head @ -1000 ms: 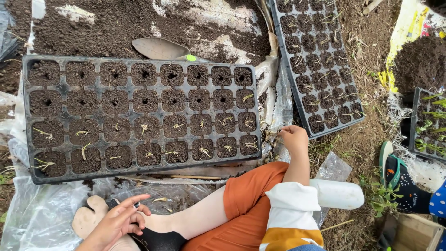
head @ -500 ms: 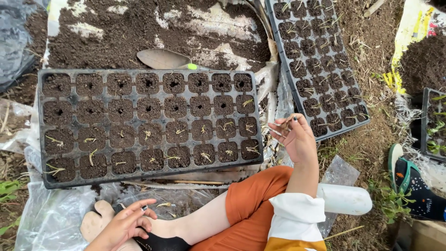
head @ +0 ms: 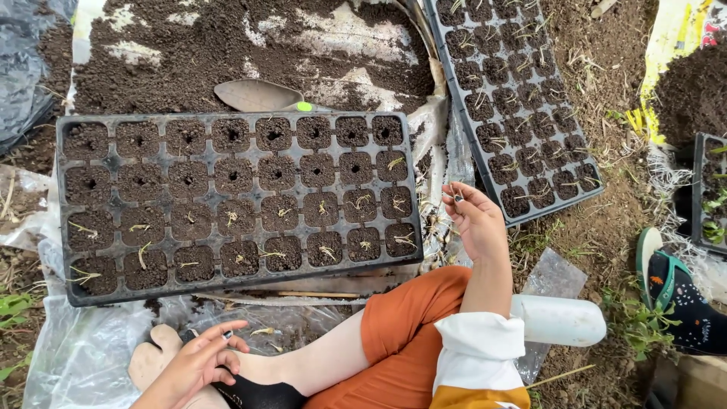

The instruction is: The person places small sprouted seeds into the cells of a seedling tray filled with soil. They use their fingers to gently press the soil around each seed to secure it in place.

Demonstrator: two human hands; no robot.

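A black seedling tray [head: 242, 282] filled with soil lies in front of me; its two near rows hold small pale sprouts, its far rows show empty holes. My right hand [head: 475, 220] hovers palm-up just right of the tray's near right corner, fingertips pinching a tiny seedling [head: 452, 193]. Loose seedlings [head: 433, 227] lie on the plastic beside it. My left hand [head: 198, 362] rests with spread fingers on my foot in a black sock, holding nothing.
A second planted tray [head: 522, 113] lies at the right. A trowel [head: 261, 96] rests on the loose soil pile [head: 227, 45] behind the near tray. A white bottle [head: 560, 320] lies by my knee. Another person's sandalled foot [head: 674, 291] is far right.
My right hand rose from the seedling pile on the plastic and turned palm-up with a seedling pinched. The left hand stayed on my foot.
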